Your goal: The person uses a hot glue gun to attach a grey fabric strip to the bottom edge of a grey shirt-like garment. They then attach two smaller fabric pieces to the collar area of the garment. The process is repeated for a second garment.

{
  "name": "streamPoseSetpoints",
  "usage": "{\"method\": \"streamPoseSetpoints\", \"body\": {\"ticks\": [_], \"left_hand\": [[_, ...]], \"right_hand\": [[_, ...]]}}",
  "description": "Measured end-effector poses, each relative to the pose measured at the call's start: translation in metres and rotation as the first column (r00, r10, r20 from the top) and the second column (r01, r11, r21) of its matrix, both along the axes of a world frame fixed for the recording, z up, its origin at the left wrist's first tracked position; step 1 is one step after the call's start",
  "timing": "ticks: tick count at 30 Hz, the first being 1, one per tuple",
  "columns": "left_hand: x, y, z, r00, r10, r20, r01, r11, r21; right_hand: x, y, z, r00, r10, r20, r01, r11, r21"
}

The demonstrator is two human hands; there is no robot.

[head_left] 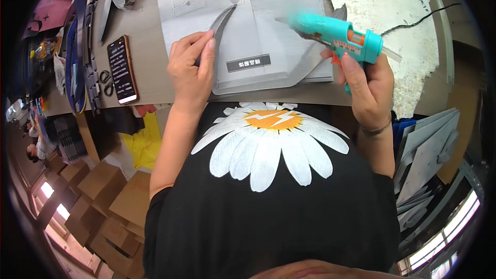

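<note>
My left hand (192, 64) pinches a dark grey curved strip (223, 20) between thumb and fingers, its tip pointing up over a flat grey garment-shaped sheet (258, 36). A translucent edge curves round the sheet's near side, and a small dark printed label (248, 63) sits there. In my right hand (369, 85) is a teal glue gun (338, 36), with fingers wrapped round its handle and near its red trigger. The gun's nozzle points left above the sheet and is blurred. A whitish glue stick (391, 54) pokes out of its back.
A phone (123, 70) with its screen lit and black-handled scissors (107, 82) lie left of the sheet. A white, glue-crusted board (413, 62) lies at right, crossed by the gun's black cord (421, 20). Cardboard boxes (103, 181) are stacked lower left; flat panels (426, 150) stand lower right.
</note>
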State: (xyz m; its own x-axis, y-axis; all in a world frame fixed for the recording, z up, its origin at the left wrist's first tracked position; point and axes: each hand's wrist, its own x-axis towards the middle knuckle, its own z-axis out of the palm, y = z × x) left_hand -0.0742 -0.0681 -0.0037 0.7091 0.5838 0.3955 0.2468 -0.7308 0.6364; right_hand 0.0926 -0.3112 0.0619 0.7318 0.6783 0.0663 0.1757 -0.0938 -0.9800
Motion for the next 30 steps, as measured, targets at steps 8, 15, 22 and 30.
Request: {"method": "streamPoseSetpoints", "body": {"ticks": [8,15,22,30], "left_hand": [[0.004,-0.003,-0.005,0.999,0.008,0.034,-0.008,1.000,0.015],[0.004,-0.002,-0.004,0.999,0.003,0.037,-0.003,1.000,-0.011],[0.001,-0.001,0.001,0.997,-0.032,-0.075,0.029,0.999,-0.033],[0.004,0.001,0.002,0.995,-0.071,-0.070,0.068,0.997,-0.048]], "right_hand": [[0.005,-0.015,0.034,0.893,0.361,0.268,-0.239,0.886,-0.398],[0.002,-0.003,0.044,0.863,0.447,0.235,-0.247,0.780,-0.575],[-0.001,0.007,0.036,0.843,0.416,0.342,-0.168,0.807,-0.567],[0.001,0.026,0.025,0.823,0.376,0.426,-0.093,0.828,-0.553]]}}
